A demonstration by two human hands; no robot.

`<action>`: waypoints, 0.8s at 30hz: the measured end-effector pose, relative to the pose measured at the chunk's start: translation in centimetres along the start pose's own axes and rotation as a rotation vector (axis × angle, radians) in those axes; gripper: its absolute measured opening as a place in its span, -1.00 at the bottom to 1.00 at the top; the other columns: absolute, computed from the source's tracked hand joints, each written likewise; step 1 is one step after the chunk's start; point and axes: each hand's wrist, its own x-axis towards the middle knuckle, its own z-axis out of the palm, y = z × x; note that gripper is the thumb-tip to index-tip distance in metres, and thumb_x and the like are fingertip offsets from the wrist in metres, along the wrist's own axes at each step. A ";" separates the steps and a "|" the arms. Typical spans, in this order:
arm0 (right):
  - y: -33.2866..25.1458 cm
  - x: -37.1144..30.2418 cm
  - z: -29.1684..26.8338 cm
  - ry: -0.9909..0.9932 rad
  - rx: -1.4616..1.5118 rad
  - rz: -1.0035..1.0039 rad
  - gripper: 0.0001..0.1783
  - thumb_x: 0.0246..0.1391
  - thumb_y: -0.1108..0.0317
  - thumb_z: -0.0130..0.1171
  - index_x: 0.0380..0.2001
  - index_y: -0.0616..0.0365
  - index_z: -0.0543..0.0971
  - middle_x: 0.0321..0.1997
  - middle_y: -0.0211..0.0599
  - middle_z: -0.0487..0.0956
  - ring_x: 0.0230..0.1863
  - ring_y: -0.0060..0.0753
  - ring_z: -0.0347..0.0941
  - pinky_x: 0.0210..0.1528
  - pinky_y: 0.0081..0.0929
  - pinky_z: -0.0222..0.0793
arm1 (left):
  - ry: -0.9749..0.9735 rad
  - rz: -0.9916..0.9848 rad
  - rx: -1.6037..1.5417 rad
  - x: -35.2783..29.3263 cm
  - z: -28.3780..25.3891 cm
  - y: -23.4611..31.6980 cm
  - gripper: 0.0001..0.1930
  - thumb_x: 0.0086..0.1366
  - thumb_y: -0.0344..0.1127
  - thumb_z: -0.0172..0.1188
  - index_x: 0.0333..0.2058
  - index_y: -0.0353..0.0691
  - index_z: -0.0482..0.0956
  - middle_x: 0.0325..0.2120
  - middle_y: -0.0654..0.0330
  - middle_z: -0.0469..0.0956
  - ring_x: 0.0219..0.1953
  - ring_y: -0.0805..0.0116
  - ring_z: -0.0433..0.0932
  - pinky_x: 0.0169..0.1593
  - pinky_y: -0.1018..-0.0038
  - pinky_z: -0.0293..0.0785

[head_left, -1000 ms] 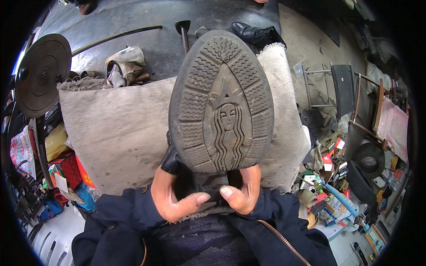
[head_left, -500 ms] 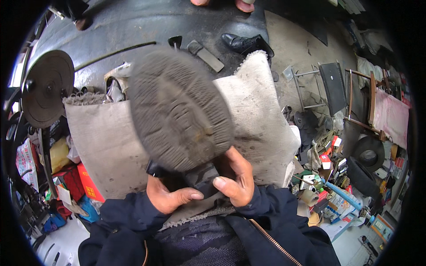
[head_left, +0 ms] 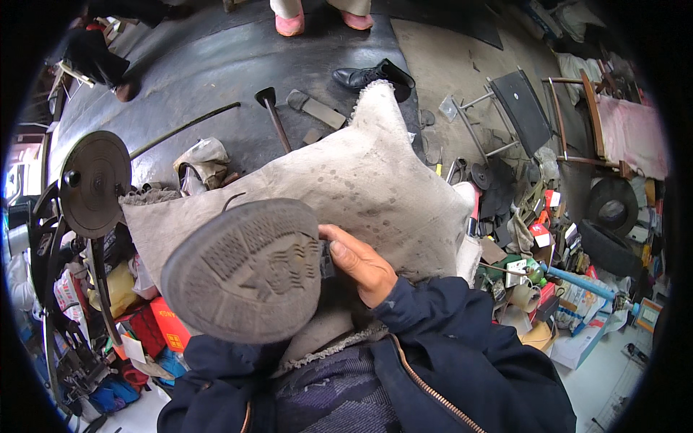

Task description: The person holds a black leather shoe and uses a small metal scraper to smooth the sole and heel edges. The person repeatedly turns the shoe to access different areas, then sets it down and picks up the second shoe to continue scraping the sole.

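Observation:
A dark shoe [head_left: 245, 278] is held over my lap with its ribbed sole facing up. The toe end points left and the heel end lies to the right. My right hand [head_left: 362, 265] grips the shoe at the heel end, thumb and fingers closed on its dark edge. Behind the sole my left hand is hidden; only its navy sleeve [head_left: 227, 361] shows below. A thin dark strand [head_left: 232, 198] sticks up past the sole's far edge. Under the shoe a stained pale cloth [head_left: 361, 180] covers my lap.
A black boot [head_left: 375, 76] lies on the floor ahead, near a person's pink shoes [head_left: 290, 25]. At left stands a machine with a round wheel [head_left: 95, 184]. A folding stool [head_left: 520, 112], tyres [head_left: 613, 206] and cluttered boxes and tools are at right. A metal post [head_left: 273, 119] rises beyond the cloth.
The shoe has moved left and down and turned, its toe swinging to the left. My right hand has shifted to the heel's side. My left hand has gone out of sight behind the sole.

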 end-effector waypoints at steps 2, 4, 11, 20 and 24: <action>0.1 0.1 0.0 0.012 -0.001 -0.008 -0.41 0.41 0.07 -0.21 0.27 0.36 0.27 0.25 -0.14 0.40 0.30 -0.35 0.23 0.35 -0.48 0.01 | 0.052 -0.019 -0.661 0.5 0.1 1.1 -0.46 0.26 -0.23 0.29 0.17 -0.24 0.37 0.10 0.10 0.43 0.15 0.19 0.38 0.24 0.29 0.24; 0.4 0.3 0.0 0.012 0.018 0.013 -0.42 0.42 0.05 -0.26 0.25 0.31 0.29 0.23 -0.16 0.40 0.29 -0.37 0.24 0.35 -0.48 0.01 | 0.074 0.096 -0.415 0.6 -0.9 1.9 -0.51 0.24 -0.35 0.31 0.12 -0.30 0.41 0.06 0.09 0.47 0.05 0.27 0.47 0.10 0.39 0.41; 1.6 0.7 -0.4 -0.011 -0.024 -0.025 -0.39 0.42 0.00 -0.30 0.26 0.29 0.26 0.26 -0.16 0.35 0.32 -0.37 0.18 0.38 -0.45 -0.04 | 0.099 0.036 -0.704 1.3 -1.2 4.2 -0.55 0.19 -0.51 0.32 0.07 -0.31 0.46 0.01 0.15 0.51 0.05 0.32 0.47 0.15 0.41 0.35; 2.4 1.2 -0.6 -0.013 -0.222 -0.144 -0.32 0.40 -0.02 -0.24 0.34 0.31 0.12 0.27 -0.05 0.30 0.34 -0.27 0.15 0.38 -0.39 -0.03 | 0.065 0.205 -0.139 1.5 -1.3 3.0 -0.56 0.25 -0.38 0.24 0.10 -0.29 0.42 0.03 0.08 0.50 0.12 0.24 0.42 0.22 0.33 0.27; 1.8 1.3 -0.5 -0.037 -0.119 -0.175 -0.26 0.35 -0.08 -0.16 0.36 0.25 0.10 0.25 -0.07 0.32 0.31 -0.29 0.19 0.36 -0.41 0.00 | 0.078 0.175 -0.248 1.9 -1.6 2.9 -0.60 0.28 -0.32 0.19 0.07 -0.30 0.43 0.01 0.04 0.50 0.10 0.23 0.42 0.22 0.33 0.27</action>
